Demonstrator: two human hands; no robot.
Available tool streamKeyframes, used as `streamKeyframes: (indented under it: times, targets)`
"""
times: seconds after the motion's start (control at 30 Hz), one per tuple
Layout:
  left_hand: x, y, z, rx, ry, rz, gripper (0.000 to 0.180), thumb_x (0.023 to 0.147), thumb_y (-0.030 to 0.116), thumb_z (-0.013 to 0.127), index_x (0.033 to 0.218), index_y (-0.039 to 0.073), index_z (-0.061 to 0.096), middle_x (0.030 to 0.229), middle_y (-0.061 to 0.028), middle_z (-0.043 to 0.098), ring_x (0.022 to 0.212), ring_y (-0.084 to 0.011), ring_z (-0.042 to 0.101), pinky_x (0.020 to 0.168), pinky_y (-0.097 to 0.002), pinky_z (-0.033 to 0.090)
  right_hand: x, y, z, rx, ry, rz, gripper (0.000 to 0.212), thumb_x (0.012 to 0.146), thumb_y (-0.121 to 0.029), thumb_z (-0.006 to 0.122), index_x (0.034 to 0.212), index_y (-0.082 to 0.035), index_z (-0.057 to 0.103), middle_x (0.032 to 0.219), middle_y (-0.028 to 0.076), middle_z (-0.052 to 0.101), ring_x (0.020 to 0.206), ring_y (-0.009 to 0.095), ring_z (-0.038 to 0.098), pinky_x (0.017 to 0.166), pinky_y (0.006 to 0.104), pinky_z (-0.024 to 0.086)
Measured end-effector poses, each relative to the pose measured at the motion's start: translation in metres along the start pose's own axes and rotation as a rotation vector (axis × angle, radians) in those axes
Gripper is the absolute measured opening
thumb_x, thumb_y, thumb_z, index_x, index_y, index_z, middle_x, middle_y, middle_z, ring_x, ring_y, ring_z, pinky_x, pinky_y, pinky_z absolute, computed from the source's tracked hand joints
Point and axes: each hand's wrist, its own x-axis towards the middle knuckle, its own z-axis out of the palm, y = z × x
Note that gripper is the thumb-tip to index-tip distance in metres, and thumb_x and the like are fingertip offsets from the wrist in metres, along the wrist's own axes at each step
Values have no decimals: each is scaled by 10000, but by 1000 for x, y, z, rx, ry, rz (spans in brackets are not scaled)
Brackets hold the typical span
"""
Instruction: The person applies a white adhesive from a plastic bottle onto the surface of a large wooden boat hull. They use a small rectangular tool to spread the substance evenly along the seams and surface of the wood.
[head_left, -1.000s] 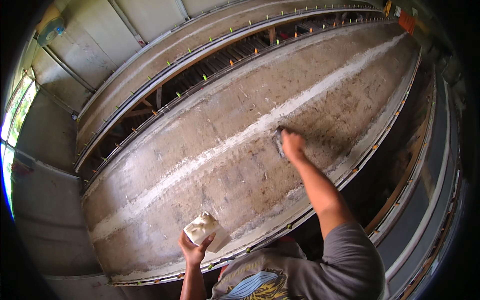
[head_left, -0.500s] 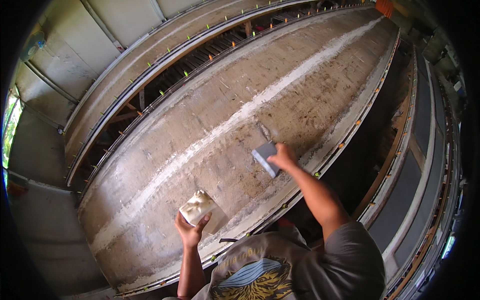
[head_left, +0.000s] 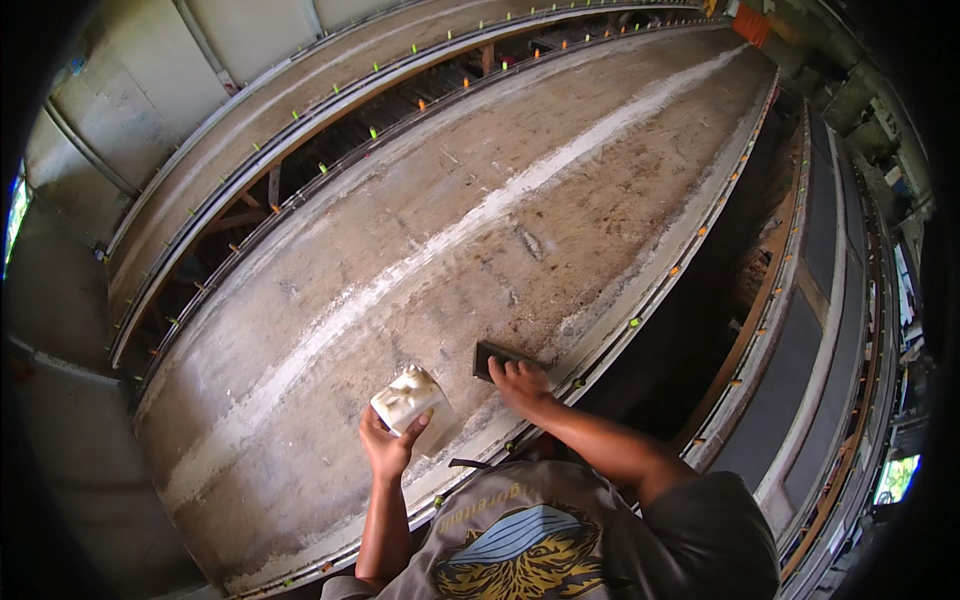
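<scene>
Shirt (head_left: 520, 490): grey, bearing a blue and yellow print.
Left hand (head_left: 388, 440): closes around the lower side of a white block (head_left: 405, 397), with thumb across the near face; holds it tilted above the near edge of the panel.
White block: carries a lumpy, cream-coloured mass on top; sits just left of the other hand, apart from it.
Right hand (head_left: 522, 387): curls tight over a dark, flat tool (head_left: 496, 360), fingers bunched at its right end.
Dark tool: lies over the near side of the panel; impossible to tell whether pressed to the surface.
Long panel (head_left: 610, 190): brown, mottled, tapering toward the far end.
Pale strip (head_left: 480, 212): runs lengthwise along the middle.
Green peg (head_left: 635, 323): stands on the right rim, among orange ones.
Grey-panelled frame (head_left: 775, 390): stretches along the right, beyond a dark gap.
Second panel (head_left: 250, 115): curves alongside, to the upper left.
Orange patch (head_left: 750, 26): shows past the far tip.
</scene>
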Motion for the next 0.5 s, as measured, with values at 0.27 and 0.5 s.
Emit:
streamKeyframes:
  times: [0.27,0.5]
  targets:
    - [9,7,0,7,-105,62,620,703,128,968,1187,-62,630,1074,-143,739,985,-213,704,923,-372,554,58,67,-20,621,-206,612,564,686,-417,860,1072,-19,757,985,225,756,934,376,744,843,459,588]
    - [-12,11,-17,9,-35,15,630,694,145,976,1181,-43,622,1102,-136,725,1009,-211,697,930,-371,550,62,196,-52,278,59,796,341,806,-232,812,1105,-113,697,955,197,755,916,396,741,785,490,592]
